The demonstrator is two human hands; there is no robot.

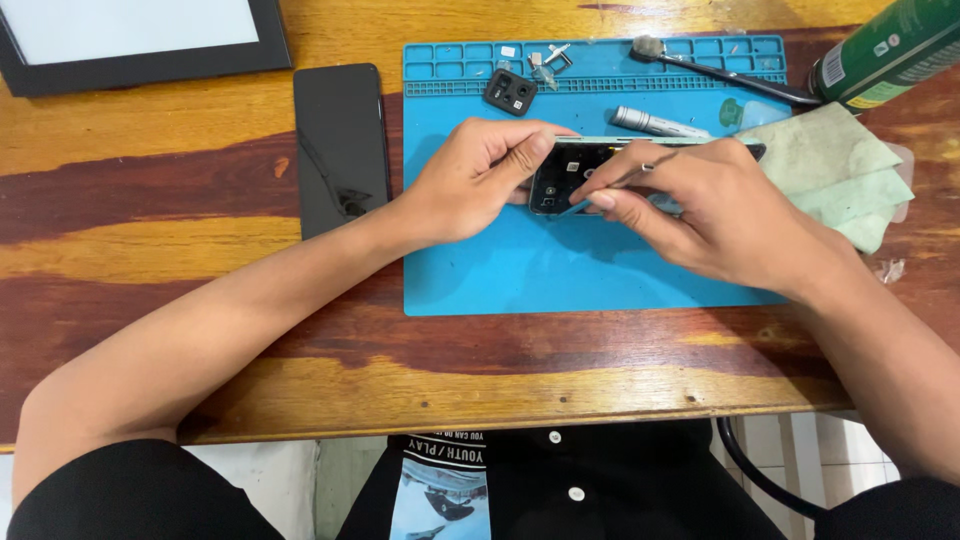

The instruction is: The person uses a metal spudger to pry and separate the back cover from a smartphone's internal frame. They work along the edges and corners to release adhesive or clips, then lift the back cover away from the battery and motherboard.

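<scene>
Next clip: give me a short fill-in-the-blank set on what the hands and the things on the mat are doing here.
1. The left hand steadies the opened phone on the ____ mat.
2. The right hand holds thin ____ against the phone.
3. A black screen panel lies on the wooden table, to the ____ of the mat.
4. A folded green ____ lies beside the right hand.

Missing words: blue; tweezers; left; cloth

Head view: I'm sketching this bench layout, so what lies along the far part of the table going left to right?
Black-framed panel → black phone lying flat → small black camera module on the blue mat → grey pen-shaped tool → green cloth → green can.
</scene>
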